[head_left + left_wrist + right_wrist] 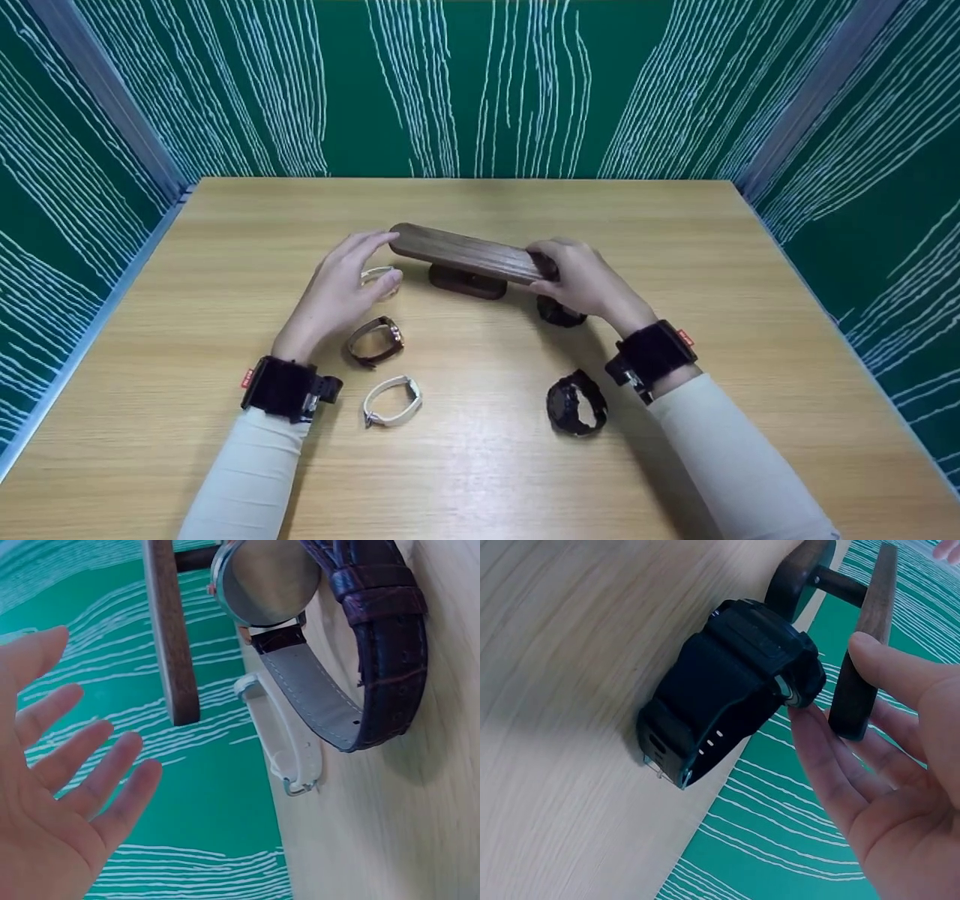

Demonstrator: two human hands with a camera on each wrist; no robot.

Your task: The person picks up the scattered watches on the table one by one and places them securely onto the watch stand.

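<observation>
A dark wooden T-shaped stand, with a long bar [465, 251] on a short post and an oval base [466, 282], stands mid-table, its bar slanting down to the right. My right hand [585, 277] pinches the bar's right end between thumb and fingers. My left hand [341, 281] is spread beside the bar's left end; the left wrist view shows a gap between its fingers and the wood. Under the left thumb lies a pale-strapped watch [379, 279], partly covered. Below my right hand is a black watch [561, 311], its upper part hidden by that hand.
Nearer me on the left are a brown leather-strapped watch [375, 341] and a white-strapped watch [394, 401]. Another black watch [576, 403] rests at the right, beside my right forearm. Green walls with white lines [465, 90] border the wooden table [480, 480].
</observation>
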